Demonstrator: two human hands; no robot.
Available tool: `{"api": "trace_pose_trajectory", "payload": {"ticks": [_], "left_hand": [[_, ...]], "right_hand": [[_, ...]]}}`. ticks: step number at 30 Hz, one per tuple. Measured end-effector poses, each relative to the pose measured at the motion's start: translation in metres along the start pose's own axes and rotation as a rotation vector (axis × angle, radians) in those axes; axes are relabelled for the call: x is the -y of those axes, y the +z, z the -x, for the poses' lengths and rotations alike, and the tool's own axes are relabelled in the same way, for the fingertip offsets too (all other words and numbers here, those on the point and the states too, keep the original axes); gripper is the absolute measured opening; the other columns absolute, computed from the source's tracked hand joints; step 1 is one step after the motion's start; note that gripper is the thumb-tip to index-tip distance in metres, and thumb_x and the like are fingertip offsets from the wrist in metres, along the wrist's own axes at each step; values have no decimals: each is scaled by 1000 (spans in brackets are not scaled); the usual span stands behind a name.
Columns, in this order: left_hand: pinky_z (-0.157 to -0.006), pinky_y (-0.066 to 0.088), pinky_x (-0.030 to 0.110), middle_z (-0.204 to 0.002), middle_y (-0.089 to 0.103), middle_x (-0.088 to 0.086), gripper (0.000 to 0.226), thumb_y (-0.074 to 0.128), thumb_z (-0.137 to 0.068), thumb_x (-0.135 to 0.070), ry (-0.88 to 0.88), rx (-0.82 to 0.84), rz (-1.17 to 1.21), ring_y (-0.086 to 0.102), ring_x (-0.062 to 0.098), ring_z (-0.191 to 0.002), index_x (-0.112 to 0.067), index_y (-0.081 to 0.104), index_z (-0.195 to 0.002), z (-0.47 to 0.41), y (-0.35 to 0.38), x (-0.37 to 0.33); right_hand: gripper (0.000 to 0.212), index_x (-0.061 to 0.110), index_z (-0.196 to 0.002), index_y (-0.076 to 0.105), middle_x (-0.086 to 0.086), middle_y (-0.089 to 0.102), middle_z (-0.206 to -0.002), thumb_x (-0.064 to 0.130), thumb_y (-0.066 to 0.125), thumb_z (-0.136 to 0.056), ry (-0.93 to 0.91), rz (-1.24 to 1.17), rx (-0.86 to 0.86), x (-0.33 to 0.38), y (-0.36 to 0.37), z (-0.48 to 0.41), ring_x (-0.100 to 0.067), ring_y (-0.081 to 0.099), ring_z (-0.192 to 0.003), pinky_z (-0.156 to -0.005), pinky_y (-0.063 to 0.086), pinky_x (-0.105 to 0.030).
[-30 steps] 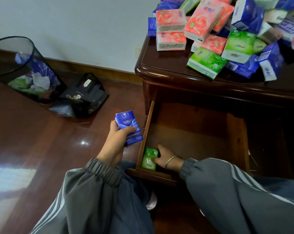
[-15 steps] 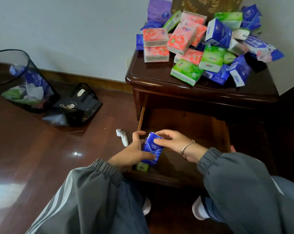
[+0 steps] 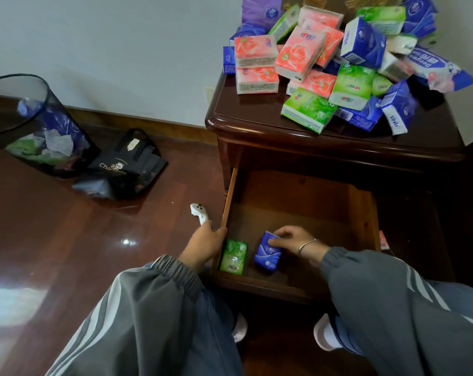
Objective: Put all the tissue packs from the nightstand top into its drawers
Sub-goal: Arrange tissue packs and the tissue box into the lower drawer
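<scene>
Right hand: the right hand [image 3: 292,238] pinches the top end of a blue pack [image 3: 268,253], fingers and thumb curled over it, and holds it low on the drawer floor, tilted and not yet released.
Left hand: the left hand [image 3: 207,241] carries nothing; its fingers hook over the left wall of the open drawer [image 3: 230,196].
Just changed: a second ago the left hand holds this blue pack out over the floor while the right settles the green one; half a second ago both hands meet on it above the drawer; now the right hand alone has it inside.
Green pack: the green pack [image 3: 233,257] lies flat in the drawer's near left corner, just beside the blue one, with no hand on it.
Meaning for the task: the second pack looks all but stowed; only the release seems left before both hands are free.
Nightstand top: the nightstand top [image 3: 246,112] carries a heaped pile of packs [image 3: 300,54] in pink, green, blue and purple, so by this view the job is barely begun.
Floor beyond: a white controller [image 3: 198,213] lies beside the drawer; farther left sit a black bag [image 3: 127,166] and a mesh waste bin [image 3: 34,126].
</scene>
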State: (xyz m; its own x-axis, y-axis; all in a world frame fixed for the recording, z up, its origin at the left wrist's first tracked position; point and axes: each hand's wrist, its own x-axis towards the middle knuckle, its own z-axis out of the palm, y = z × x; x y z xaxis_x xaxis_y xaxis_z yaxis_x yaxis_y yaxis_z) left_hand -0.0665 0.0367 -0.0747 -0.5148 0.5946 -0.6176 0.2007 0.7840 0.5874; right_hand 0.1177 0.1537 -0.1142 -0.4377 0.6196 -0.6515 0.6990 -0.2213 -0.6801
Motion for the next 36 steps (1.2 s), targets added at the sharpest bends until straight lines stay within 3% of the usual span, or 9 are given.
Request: {"api": "trace_pose_trajectory", "payload": {"ticks": [4,6,10,15,20,25,28,32,36], "left_hand": [[-87,44,33,-112,64,14,27,46,-95,-22,40,78,-61,60,27,-102,-6,59,-113,2,8,-1],[-89,45,33,-111,65,12,27,47,-93,-18,41,87,-54,60,26,-102,-8,59,-115,0,6,1],[-92,49,35,-112,64,7,31,47,-91,-16,29,160,-26,62,21,-101,-15,55,-122,-2,5,3],[-98,47,43,-114,64,10,30,51,-91,-16,41,143,-50,62,25,-104,-12,53,-120,-2,5,3],[-97,46,38,-116,64,8,28,54,-92,-22,76,116,-121,61,24,-105,-14,53,-119,-1,6,3],[-95,45,36,-118,64,9,32,53,-94,-28,102,71,-193,60,26,-108,-9,55,-120,3,5,-1],[-85,44,32,-116,63,11,32,53,-94,-28,213,-118,-264,60,29,-107,-9,56,-119,16,0,-23],[-91,41,30,-115,60,7,33,58,-91,-22,705,-437,-204,56,22,-109,-9,57,-122,46,-7,-96],[-94,40,36,-122,56,4,40,54,-92,-34,1011,-552,-222,50,20,-115,-14,51,-127,65,-8,-190]], "right_hand": [[35,-3,-115,58,-19,62,-114,12,66,-85,-57,190,-15,-4,35,-12,-25,59,-97,-81,44,-20],[36,0,-122,53,-20,59,-122,15,59,-90,-75,333,34,-6,54,-10,-32,58,-109,-84,44,-25],[65,3,-146,21,-17,25,-151,18,54,-92,-106,537,175,-10,65,-5,-30,34,-135,-105,29,-25],[68,10,-149,17,-11,18,-155,20,54,-93,-125,482,220,-8,51,-2,-25,24,-141,-111,23,-25],[76,17,-150,13,-10,13,-157,20,59,-89,-130,337,133,-13,50,6,-24,19,-144,-115,21,-31],[55,13,-141,36,-9,33,-149,21,57,-91,-220,345,68,0,23,20,-23,34,-136,-109,29,-27],[32,19,-122,58,-1,59,-127,18,56,-90,-383,312,-104,20,-18,46,-14,55,-117,-97,42,-22],[20,23,-99,65,7,70,-91,20,59,-81,-679,192,-635,60,-102,94,-10,65,-84,-77,53,-28],[42,12,-114,58,-7,62,-110,31,65,-78,-724,357,-1066,94,-181,103,-29,58,-100,-87,46,-39]]}}
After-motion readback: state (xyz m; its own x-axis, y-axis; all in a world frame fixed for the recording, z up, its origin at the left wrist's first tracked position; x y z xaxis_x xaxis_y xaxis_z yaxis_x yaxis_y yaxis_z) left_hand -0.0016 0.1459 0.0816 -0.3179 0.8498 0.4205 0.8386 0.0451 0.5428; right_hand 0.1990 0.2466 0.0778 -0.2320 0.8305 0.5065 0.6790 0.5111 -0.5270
